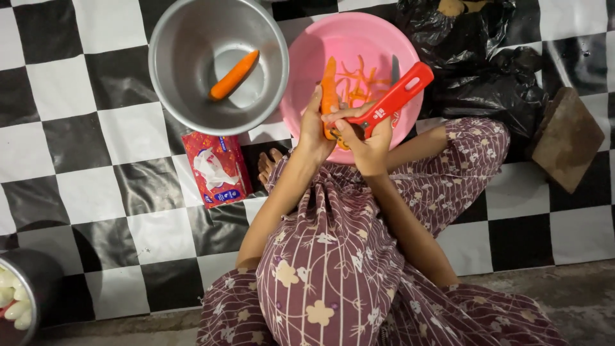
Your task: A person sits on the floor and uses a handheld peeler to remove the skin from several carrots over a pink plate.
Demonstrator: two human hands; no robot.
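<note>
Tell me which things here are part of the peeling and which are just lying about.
In use: carrot in left hand; red peeler in right hand; pink basin with peels; metal bowl with peeled carrot.

Lying about: tissue pack; black bag; wooden block; pot.

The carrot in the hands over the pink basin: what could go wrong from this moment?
1. The right hand holds the red-handled peeler close against the left hand gripping the carrot; a slip could nick the fingers.
2. The carrot is held above the pink basin, near its edge, so peels might fall on the checkered floor instead.
</note>
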